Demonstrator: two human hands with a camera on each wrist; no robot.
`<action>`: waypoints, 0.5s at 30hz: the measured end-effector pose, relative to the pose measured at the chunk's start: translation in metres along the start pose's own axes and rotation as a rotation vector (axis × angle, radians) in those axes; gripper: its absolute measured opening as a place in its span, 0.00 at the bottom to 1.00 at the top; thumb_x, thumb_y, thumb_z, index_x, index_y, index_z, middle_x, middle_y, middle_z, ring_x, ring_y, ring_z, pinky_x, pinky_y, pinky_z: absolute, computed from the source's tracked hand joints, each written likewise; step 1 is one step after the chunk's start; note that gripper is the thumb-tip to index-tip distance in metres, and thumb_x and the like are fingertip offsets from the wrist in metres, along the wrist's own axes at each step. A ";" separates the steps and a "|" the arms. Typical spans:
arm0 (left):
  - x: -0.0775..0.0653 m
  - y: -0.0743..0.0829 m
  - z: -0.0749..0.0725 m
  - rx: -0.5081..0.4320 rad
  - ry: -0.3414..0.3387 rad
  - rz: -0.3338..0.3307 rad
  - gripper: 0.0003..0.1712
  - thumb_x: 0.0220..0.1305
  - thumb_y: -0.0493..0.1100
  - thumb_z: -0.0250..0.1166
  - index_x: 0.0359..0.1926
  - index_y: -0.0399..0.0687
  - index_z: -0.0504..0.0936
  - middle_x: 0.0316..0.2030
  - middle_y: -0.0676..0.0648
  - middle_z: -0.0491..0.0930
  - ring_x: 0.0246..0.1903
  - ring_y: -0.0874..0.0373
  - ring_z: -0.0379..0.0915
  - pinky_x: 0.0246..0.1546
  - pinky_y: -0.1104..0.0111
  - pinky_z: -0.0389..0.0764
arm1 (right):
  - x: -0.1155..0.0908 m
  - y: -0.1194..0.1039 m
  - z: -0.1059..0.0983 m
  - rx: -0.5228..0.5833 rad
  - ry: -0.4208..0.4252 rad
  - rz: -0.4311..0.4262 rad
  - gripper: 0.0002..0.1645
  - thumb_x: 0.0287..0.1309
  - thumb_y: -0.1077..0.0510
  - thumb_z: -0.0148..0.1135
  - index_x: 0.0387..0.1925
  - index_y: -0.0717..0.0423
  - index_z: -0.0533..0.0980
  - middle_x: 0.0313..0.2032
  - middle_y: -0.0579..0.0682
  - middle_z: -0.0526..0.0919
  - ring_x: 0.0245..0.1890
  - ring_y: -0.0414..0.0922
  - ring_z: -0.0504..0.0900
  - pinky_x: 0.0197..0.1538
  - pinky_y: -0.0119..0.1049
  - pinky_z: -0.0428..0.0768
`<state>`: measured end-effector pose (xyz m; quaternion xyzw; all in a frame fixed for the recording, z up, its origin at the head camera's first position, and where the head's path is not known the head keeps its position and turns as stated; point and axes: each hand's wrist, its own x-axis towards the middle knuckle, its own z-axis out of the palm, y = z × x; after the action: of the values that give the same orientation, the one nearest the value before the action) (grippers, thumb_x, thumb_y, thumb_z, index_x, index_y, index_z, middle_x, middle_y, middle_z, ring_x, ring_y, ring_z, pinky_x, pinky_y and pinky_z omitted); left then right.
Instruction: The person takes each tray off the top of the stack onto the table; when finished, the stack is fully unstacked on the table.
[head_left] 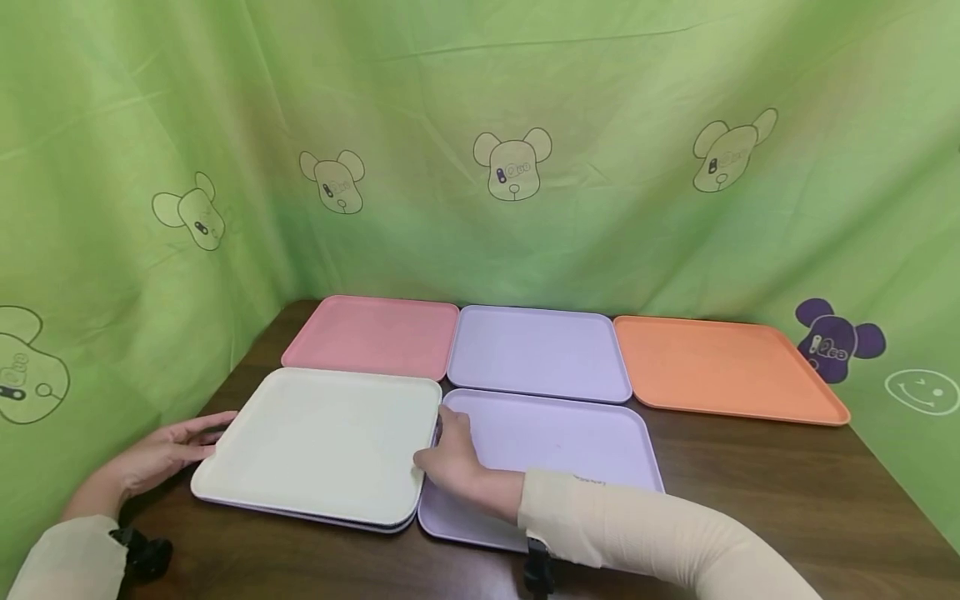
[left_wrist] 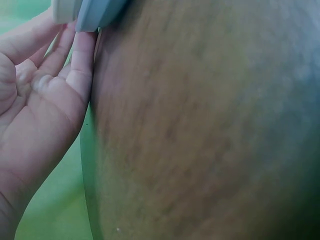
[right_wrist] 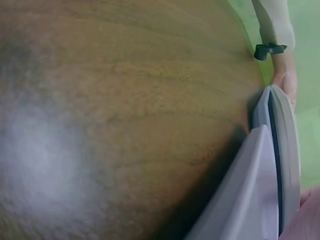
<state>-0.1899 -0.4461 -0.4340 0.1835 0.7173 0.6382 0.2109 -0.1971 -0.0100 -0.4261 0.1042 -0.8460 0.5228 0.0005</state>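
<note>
A white tray (head_left: 330,442) lies on top of a lilac tray (head_left: 375,527), whose lower edge shows beneath it in the head view. At the stack's left side, my left hand (head_left: 168,454) touches the edges with fairly straight fingers. In the left wrist view the fingers (left_wrist: 82,55) reach the edges of both stacked trays. My right hand (head_left: 453,454) grips the white tray's right edge, thumb over the rim; its other fingertips are hidden. Under the right forearm lies another lilac tray (head_left: 555,442), beside the stack. Only a small part of the right hand (right_wrist: 305,220) shows in the right wrist view.
Along the back of the brown wooden table (head_left: 750,483) lie a pink tray (head_left: 378,337), a lilac tray (head_left: 540,354) and an orange tray (head_left: 727,367). A green curtain (head_left: 585,242) with bear drawings hangs behind and at both sides.
</note>
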 end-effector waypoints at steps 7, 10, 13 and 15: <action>0.000 0.000 -0.001 0.024 0.003 -0.009 0.29 0.71 0.29 0.51 0.71 0.45 0.64 0.57 0.66 0.73 0.55 0.76 0.66 0.50 0.78 0.69 | 0.007 0.000 -0.010 0.161 -0.001 -0.002 0.38 0.32 0.77 0.57 0.55 0.77 0.69 0.37 0.59 0.72 0.33 0.46 0.74 0.34 0.30 0.76; 0.000 0.001 -0.001 0.031 0.010 -0.017 0.29 0.70 0.29 0.52 0.71 0.46 0.66 0.56 0.68 0.72 0.55 0.77 0.66 0.50 0.79 0.69 | 0.006 0.001 -0.014 0.255 -0.018 0.043 0.42 0.33 0.76 0.57 0.59 0.79 0.65 0.41 0.59 0.76 0.39 0.49 0.79 0.42 0.33 0.79; 0.000 0.002 -0.002 0.045 0.024 -0.030 0.29 0.70 0.30 0.53 0.70 0.47 0.67 0.55 0.68 0.73 0.54 0.77 0.66 0.49 0.79 0.68 | 0.001 0.001 -0.018 0.342 -0.030 0.060 0.42 0.33 0.76 0.57 0.60 0.79 0.65 0.43 0.60 0.78 0.42 0.51 0.80 0.44 0.36 0.80; 0.001 0.002 -0.002 0.048 0.024 -0.034 0.29 0.70 0.30 0.53 0.70 0.47 0.67 0.55 0.68 0.72 0.54 0.77 0.66 0.49 0.79 0.68 | -0.002 0.000 -0.020 0.396 -0.045 0.065 0.44 0.33 0.77 0.57 0.62 0.79 0.63 0.45 0.61 0.77 0.43 0.51 0.80 0.41 0.35 0.81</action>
<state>-0.1918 -0.4470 -0.4319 0.1686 0.7380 0.6191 0.2089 -0.1976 0.0085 -0.4171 0.0867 -0.7293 0.6765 -0.0556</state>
